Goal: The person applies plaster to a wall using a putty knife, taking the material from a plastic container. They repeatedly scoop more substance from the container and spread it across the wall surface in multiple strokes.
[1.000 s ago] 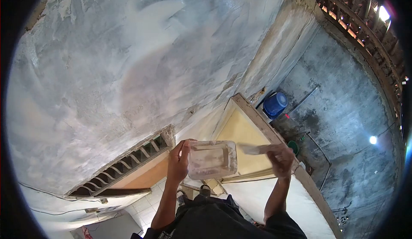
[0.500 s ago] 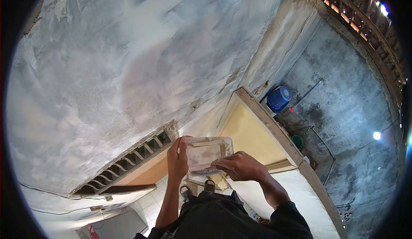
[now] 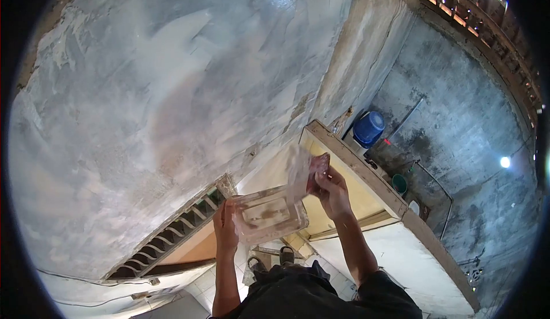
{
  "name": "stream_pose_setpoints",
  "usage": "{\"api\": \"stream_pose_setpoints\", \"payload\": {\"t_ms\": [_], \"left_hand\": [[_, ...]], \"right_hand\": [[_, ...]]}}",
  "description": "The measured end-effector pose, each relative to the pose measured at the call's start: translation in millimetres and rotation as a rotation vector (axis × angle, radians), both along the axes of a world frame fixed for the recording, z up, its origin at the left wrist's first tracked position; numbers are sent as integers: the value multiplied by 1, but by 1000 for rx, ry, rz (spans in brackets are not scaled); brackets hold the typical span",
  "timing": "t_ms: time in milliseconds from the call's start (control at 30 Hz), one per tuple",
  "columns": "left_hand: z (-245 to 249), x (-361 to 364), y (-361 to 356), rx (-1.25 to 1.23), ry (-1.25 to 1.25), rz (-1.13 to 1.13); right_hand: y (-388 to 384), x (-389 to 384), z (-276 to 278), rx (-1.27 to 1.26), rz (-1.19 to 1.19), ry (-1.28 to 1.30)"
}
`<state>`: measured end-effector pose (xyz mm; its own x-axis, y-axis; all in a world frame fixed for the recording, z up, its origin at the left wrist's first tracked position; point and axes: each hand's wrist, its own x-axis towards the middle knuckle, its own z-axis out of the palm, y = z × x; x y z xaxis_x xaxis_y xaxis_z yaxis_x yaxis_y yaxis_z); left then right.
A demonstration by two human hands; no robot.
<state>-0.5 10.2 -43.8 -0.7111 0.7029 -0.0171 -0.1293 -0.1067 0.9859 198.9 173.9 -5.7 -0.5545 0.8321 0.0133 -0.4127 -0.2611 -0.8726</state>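
Note:
My left hand grips the left side of a clear rectangular plastic tub, its thumb at the rim. Whitish paste is smeared over the tub's bottom and walls. In my right hand is a flat scraper with a pale, paste-smeared blade and a reddish-brown edge, held between thumb and fingers. The blade is tilted up over the tub's upper right corner and overlaps it in this view.
A large grey wall with whitish smears rises ahead. Below it is a slatted vent opening. To the right stand a low partition, a blue bucket and a green pail. My sandalled feet are on a tan surface.
My right hand has lifted the scraper from inside the tub, up and to the right, turning its blade upward. The tub sits slightly lower and further left in view.

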Motion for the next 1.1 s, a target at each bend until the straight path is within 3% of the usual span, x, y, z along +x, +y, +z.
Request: {"api": "stream_pose_setpoints", "payload": {"t_ms": [33, 167, 200, 233, 267, 300, 333, 400, 467, 500, 533, 600, 633, 700, 767, 800, 833, 867, 900, 1000, 1033, 1100], "left_hand": [[-10, -6, -2, -29, 22, -5], [-47, -11, -6, 23, -24, 104], [-53, -12, -11, 21, -13, 99], [-61, -13, -18, -15, 104, 124], [-70, -17, -26, -49, 224, 148], [-84, -31, -35, -40, 213, 148], [-69, -25, -32, -40, 234, 140], [-26, -4, -26, -131, -86, 294], [-59, -16, -39, -73, 86, 291], [-40, -15, -32, 1, -232, 264], [-32, -15, -30, -8, -207, 256], [-25, -9, -28, 13, -189, 147], [-21, 2, -18, -20, -196, 318], [-26, 1, -16, -50, -185, 283], [-40, -4, -17, -70, -166, 242], [-55, -9, -20, -34, -210, 230], [-61, -13, -21, -1, -248, 217], [-57, -11, -18, -6, -222, 208], [-52, -5, -15, -28, -258, 239], [-58, -12, -14, -52, -272, 206], [-57, -10, -11, -36, -280, 207], [-56, -9, -6, -55, -300, 205]], "right_hand": [[9, -1, -10, -115, -110, 89], [73, -14, -50, -96, -263, 234], [92, -25, -54, -28, -462, 209], [113, -37, -60, 38, -662, 182], [141, -48, -73, 31, -669, 196], [173, -59, -90, 230, -770, 38], [201, -70, -108, 425, -867, -125], [232, -115, -133, 649, -935, -229], [210, -170, -145, 631, -918, -496], [186, -186, -139, 560, -885, -528], [160, -192, -132, 493, -847, -559], [122, -190, -149, 562, -778, -343], [121, -187, -163, 548, -781, -340], [125, -170, -189, 524, -709, -132], [166, -160, -196, 422, -845, 46], [195, -146, -195, 531, -969, -69], [206, -133, -162, 342, -1035, -35], [229, -131, -153, 330, -1115, 105], [243, -122, -152, 371, -1142, -213], [276, -161, -186, 414, -1089, -190], [232, -148, -140, 334, -1010, -261], [203, -155, -150, 482, -984, -327]]}}
